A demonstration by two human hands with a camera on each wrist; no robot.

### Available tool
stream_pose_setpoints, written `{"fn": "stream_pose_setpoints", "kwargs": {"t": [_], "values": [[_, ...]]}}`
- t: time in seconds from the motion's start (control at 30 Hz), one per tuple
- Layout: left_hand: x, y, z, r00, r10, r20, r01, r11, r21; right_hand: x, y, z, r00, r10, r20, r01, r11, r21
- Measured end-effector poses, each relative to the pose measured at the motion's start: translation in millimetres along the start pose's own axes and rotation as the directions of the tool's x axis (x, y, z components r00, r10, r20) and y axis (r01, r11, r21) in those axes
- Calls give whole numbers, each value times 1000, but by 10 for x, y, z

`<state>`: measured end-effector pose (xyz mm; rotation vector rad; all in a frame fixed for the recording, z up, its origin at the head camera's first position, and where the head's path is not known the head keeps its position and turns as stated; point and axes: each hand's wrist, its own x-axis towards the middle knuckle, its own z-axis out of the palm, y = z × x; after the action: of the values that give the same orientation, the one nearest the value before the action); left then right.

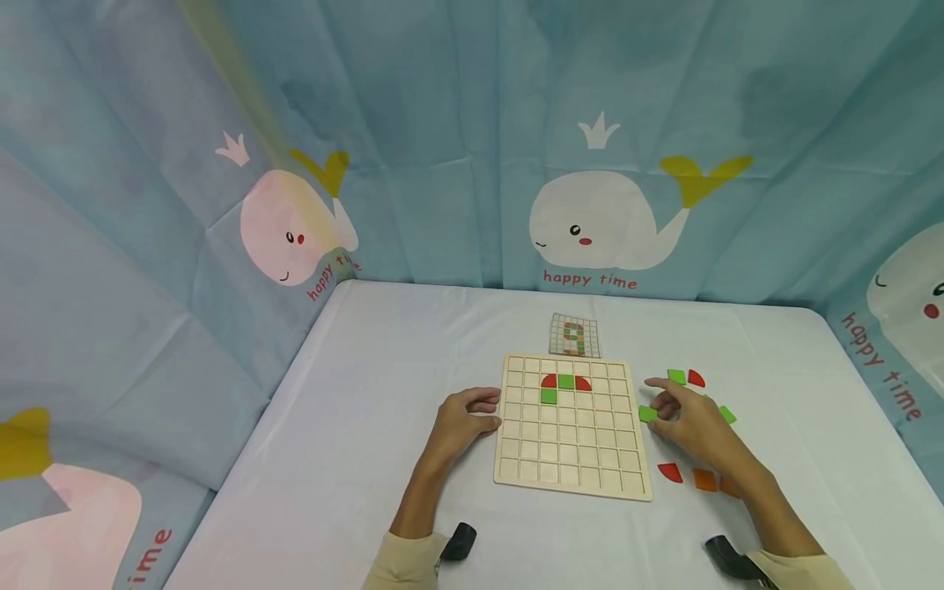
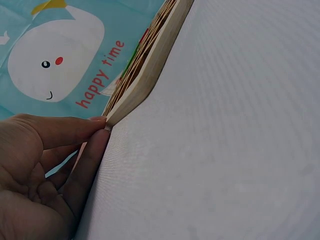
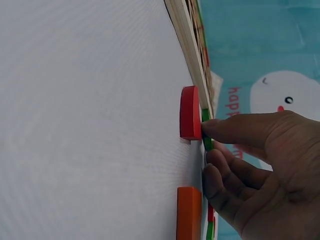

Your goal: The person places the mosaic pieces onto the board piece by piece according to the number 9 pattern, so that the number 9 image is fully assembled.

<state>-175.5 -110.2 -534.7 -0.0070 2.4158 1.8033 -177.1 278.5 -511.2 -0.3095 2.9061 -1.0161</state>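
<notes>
A pale wooden grid board [image 1: 571,449] lies on the white table, with two red quarter-round pieces and two green squares set in its upper cells. At its left edge rests my left hand [image 1: 460,422], fingertips touching the side; in the left wrist view the thumb and a finger meet the board's edge [image 2: 142,90]. My right hand [image 1: 692,419] is just right of the board, the thumb touching a green square tile [image 1: 648,414]. The index finger stands away from that thumb. In the right wrist view, the green tile [image 3: 207,116] is partly hidden behind a red piece [image 3: 190,112] and the thumb.
A small pattern card [image 1: 574,336] lies behind the board. Around the right hand are another green square [image 1: 676,376], red quarter-rounds [image 1: 696,378] and orange squares [image 1: 704,479], some partly covered by the arm. A whale-print curtain [image 1: 442,205] encloses the table.
</notes>
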Motion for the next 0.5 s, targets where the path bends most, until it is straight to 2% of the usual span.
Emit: {"fn": "stream_pose_setpoints", "kwargs": {"t": [0.5], "values": [[-6, 18, 2, 1000, -4, -5, 4, 1000, -11, -25, 16, -41, 999, -18, -29, 17, 1000, -13]]}}
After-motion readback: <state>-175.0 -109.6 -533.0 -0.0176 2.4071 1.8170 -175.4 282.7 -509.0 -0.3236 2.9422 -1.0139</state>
